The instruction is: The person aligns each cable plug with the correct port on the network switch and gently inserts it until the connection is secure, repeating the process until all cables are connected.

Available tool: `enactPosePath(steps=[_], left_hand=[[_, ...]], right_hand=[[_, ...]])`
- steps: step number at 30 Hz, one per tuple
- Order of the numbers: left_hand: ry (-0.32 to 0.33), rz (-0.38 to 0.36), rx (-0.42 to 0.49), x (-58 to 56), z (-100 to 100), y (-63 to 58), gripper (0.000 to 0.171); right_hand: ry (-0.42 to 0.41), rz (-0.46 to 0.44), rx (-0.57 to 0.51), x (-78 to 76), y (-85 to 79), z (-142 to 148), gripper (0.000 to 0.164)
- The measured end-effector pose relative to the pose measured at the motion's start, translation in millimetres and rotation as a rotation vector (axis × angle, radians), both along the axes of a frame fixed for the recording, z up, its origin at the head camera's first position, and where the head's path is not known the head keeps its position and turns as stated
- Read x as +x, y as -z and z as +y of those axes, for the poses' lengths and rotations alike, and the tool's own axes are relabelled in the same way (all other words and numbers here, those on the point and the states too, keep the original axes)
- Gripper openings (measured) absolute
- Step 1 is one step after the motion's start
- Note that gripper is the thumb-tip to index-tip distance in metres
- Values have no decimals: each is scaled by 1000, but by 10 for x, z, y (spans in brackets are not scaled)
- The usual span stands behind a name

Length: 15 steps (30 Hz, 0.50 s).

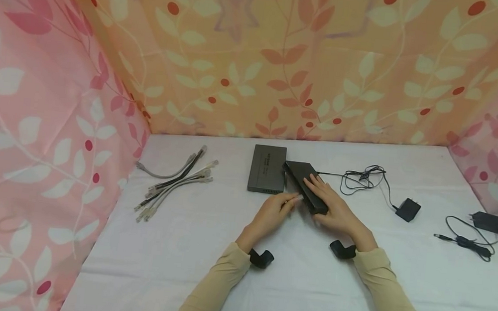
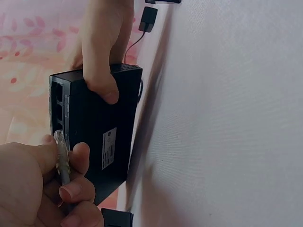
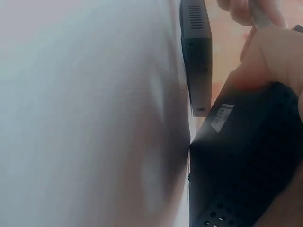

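Observation:
My right hand (image 1: 336,209) grips a black network switch (image 1: 298,172) and holds it tilted up on its edge. A row of ports (image 2: 59,104) along one side of this switch faces my left hand, and a pale label (image 2: 109,147) shows on its underside. My left hand (image 1: 272,212) pinches the clear plug (image 2: 61,151) of a grey network cable, most of which is hidden in the fingers. In the left wrist view the plug's tip is right at the ports.
A second, dark grey switch (image 1: 267,170) lies flat just left of the held one. Several network cables (image 1: 174,183) lie in a bunch at the left. A coiled black cord runs from the held switch to a power adapter (image 1: 408,210); another adapter (image 1: 487,222) lies far right.

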<state>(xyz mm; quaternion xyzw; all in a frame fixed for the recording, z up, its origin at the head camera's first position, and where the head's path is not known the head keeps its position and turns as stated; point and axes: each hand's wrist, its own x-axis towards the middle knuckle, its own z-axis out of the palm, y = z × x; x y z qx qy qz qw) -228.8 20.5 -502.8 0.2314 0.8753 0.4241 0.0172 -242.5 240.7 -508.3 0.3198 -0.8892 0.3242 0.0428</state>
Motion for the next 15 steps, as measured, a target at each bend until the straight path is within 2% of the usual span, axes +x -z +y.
enactPosePath(steps=[9, 15], left_hand=[[-3, -51, 72, -15, -71, -68, 39], [-24, -83, 131, -45, -155, -66, 34]], right_hand=[[24, 92, 18, -62, 19, -52, 89], [16, 37, 7, -40, 35, -23, 93]])
